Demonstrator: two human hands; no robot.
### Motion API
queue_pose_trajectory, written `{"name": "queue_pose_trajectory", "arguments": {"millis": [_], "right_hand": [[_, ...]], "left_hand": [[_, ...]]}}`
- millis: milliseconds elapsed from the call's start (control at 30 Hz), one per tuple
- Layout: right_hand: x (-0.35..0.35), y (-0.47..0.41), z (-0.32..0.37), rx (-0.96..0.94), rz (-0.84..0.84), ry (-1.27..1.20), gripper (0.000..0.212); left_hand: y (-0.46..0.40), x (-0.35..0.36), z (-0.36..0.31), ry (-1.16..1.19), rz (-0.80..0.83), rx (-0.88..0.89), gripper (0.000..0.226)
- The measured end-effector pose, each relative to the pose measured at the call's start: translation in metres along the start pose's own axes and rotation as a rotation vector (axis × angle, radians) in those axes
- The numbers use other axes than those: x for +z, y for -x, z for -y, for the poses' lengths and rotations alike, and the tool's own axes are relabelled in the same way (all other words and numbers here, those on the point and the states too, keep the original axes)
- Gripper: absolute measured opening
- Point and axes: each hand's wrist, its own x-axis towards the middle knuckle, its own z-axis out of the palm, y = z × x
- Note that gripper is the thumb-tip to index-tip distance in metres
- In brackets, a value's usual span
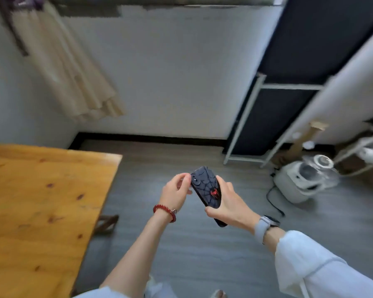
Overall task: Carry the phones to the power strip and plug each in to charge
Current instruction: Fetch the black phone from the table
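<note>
Both grips (202, 196) hold one phone (209, 190)

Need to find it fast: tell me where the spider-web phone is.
Head view, centre: the phone is held above the grey floor by both hands, left hand, right hand, right of the wooden table.

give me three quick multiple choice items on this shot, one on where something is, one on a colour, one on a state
1. Where is the wooden table?
A. left of the hands
B. right of the hands
C. behind the white appliance

2. What colour is the spider on the phone case?
A. green
B. red
C. yellow

3. How is the phone held?
A. lying on the floor
B. by both hands
C. by one hand only

Answers:
1 A, the wooden table fills the left.
2 B, the phone shows a red spider.
3 B, the left hand pinches its top, the right hand grips its body.
</note>
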Motion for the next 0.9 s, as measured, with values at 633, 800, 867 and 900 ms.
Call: {"name": "queue_pose_trajectory", "arguments": {"millis": [633, 800, 867, 900], "right_hand": [[-0.282, 0.16, -0.404, 0.675, -0.701, -0.731, 0.008], [-0.371, 0.204, -0.518, 0.921, -0.951, -0.76, 0.017], [-0.401, 0.229, -0.551, 0.99, -1.077, -0.808, 0.02], [-0.413, 0.244, -0.568, 1.021, -1.151, -0.84, 0.019]], "left_hand": [[-0.043, 0.566, -0.207, -0.545, 0.948, 0.547, 0.036], [-0.059, 0.719, -0.263, -0.863, 0.895, 0.937, 0.048], [-0.048, 0.773, -0.287, -0.923, 0.901, 1.009, 0.049], [-0.038, 0.803, -0.298, -0.95, 0.932, 1.045, 0.048]]}}
